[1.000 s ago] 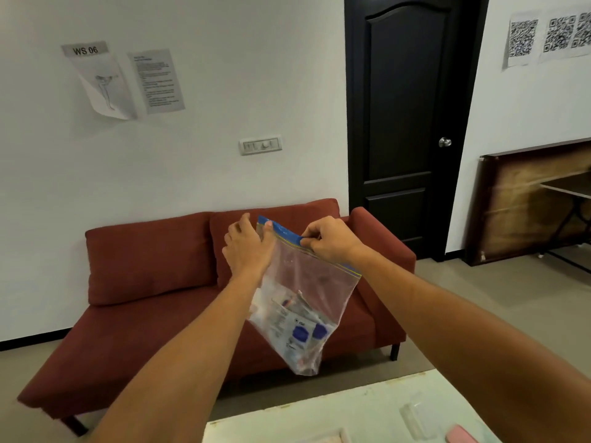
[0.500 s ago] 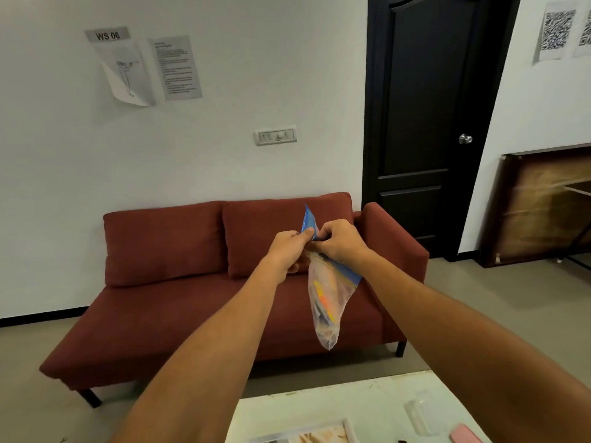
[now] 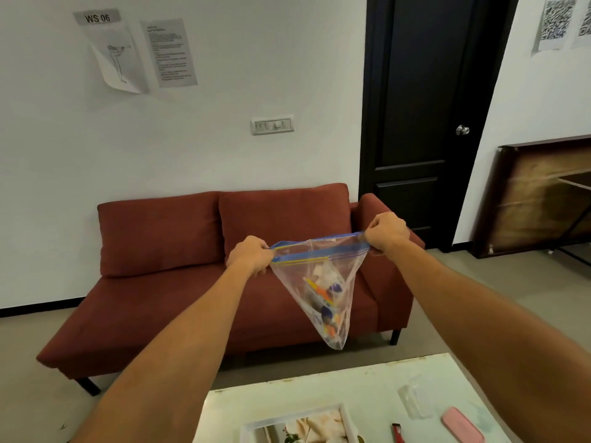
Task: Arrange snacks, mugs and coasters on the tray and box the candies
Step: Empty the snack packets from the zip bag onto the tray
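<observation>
A clear zip bag (image 3: pixel 319 276) with a blue seal strip hangs in the air in front of the red sofa. Several wrapped candies, orange, blue and white, lie bunched in its lower tip. My left hand (image 3: pixel 251 254) pinches the left end of the seal strip and my right hand (image 3: pixel 385 230) pinches the right end, stretching the mouth wide. Below, on the white table (image 3: pixel 287 398), stands a white tray (image 3: pixel 347 417) with a printed picture inside, only partly in view.
A clear plastic box (image 3: pixel 415 401), a pink flat object (image 3: pixel 462 425) and a small red item (image 3: pixel 397 432) lie on the table's right part. A red sofa (image 3: pixel 166 282) stands beyond the table, a black door (image 3: pixel 422 107) at the right.
My hands were together at the bag's top; they have now drawn apart, pulling the seal strip out sideways. The bag hangs as a wide triangle, and the view tilted down a little.
</observation>
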{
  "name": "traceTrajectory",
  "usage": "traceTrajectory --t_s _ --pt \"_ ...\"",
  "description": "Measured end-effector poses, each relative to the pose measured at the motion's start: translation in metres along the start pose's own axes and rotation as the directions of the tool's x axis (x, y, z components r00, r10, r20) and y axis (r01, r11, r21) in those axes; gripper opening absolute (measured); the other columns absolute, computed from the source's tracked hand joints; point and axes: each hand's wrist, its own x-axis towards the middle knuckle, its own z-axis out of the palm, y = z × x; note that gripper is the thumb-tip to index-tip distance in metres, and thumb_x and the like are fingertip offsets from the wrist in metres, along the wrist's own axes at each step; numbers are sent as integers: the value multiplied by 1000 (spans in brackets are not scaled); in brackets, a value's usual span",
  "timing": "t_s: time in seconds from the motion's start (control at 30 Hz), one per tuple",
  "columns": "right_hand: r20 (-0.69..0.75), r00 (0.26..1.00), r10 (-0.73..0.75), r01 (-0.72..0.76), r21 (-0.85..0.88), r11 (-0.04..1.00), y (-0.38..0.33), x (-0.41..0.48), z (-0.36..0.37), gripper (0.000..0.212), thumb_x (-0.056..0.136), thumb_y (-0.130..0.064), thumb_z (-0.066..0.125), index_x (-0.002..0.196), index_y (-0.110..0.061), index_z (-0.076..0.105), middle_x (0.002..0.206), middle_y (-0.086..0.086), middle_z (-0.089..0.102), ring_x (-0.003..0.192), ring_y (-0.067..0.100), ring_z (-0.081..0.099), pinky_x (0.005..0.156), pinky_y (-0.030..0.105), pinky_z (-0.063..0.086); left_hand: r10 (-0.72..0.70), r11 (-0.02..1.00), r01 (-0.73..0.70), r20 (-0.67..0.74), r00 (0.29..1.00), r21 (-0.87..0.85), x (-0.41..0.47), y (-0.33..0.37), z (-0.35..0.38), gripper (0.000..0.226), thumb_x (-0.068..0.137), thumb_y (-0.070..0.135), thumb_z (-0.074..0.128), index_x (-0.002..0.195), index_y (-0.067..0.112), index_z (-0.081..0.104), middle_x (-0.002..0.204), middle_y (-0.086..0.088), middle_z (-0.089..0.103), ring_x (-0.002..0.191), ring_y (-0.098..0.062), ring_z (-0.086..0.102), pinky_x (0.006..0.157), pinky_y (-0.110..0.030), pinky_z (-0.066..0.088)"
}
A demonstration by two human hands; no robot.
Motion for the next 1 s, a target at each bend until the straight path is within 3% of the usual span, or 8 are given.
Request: traceTrajectory --t_s 0.1,0.23,0.37,0.5,0.6,0.77,0.87,1.0 --pt "0 995 -102 102 -31 994 -1 -5 10 16 83 -13 77 79 -18 62 83 5 69 74 20 68 73 39 63 -1 995 -5 60 998 99 -4 0 3 18 79 27 57 74 16 70 59 -1 70 58 -20 66 58 -27 51" --pt "62 976 -211 214 -53 975 -9 -8 16 22 83 -4 72 73 -20 61 83 3 69 77 19 68 73 38 63 -38 976 15 100 994 217 -9 -1 3 34 60 35 55 85 18 71 91 -7 74 88 -29 71 73 -34 56" --pt "201 927 -315 339 -94 936 -16 -11 16 21 81 2 69 74 -18 65 83 3 69 79 19 69 72 39 64 -21 930 -23 115 993 368 -13 -11 7 41 71 37 62 106 18 71 111 -7 70 104 -32 67 84 -38 53" --pt "225 924 -311 349 -157 924 -10 -10 4 16 81 0 73 77 -15 68 83 3 69 72 17 69 60 27 60 32 862 -76 97 995 501 -14 -28 10 36 78 42 67 109 23 69 108 -3 72 101 -28 68 83 -36 55" --pt "303 884 -356 416 -162 895 -3 -15 6 17 80 1 73 76 -15 67 80 1 69 69 16 70 52 19 52 169 790 -223 147 975 571 -15 -27 5 35 78 39 65 112 28 64 115 0 68 106 -27 65 87 -38 54" --pt "391 785 -481 560 -115 821 -4 -27 21 18 79 -5 78 75 -18 67 79 -3 69 75 13 67 63 20 52 458 703 -493 204 865 512 -24 -15 18 56 81 68 55 125 33 57 114 3 68 105 -27 64 87 -41 53" --pt "411 738 -535 632 -144 761 -5 -33 32 14 78 -8 79 78 -16 68 78 -7 66 78 13 65 70 27 53 553 652 -546 163 817 527 -30 -16 35 34 97 53 47 113 30 65 109 -7 71 101 -36 66 79 -40 49" --pt "406 702 -585 705 -281 651 -4 -45 49 17 79 -20 78 86 -20 63 87 -5 63 83 19 61 74 39 54 503 725 -507 146 852 466 -32 -23 46 31 99 41 47 107 23 71 107 -11 71 99 -40 66 72 -39 46"
